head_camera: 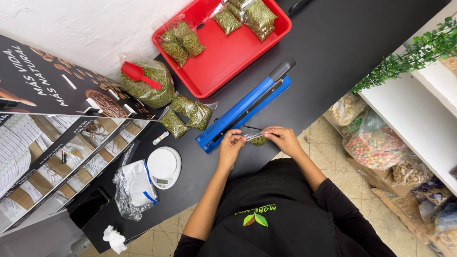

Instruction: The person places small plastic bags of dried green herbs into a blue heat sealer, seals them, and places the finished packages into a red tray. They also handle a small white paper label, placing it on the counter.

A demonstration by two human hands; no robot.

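Both hands pinch a small clear bag of green herbs at the near edge of the black surface [342, 43].

The left hand [231, 144] and right hand [282, 138] each have a narrow grip on the top of the small bag [257, 139], just beside the blue heat sealer [245, 107]. Three filled bags [185, 115] lie past the sealer; a red tray [223, 54] sits toward the far edge, a white scale [163, 166] to the left.

Beside the blue bar-shaped heat sealer with black handle [245, 110], a glossy red plastic tray [223, 52] holds clear packets of green dried herb [183, 43]. Nearer the sealer lie a red plastic scoop [139, 74], a round white scale [163, 166], all on the black countertop [342, 43].
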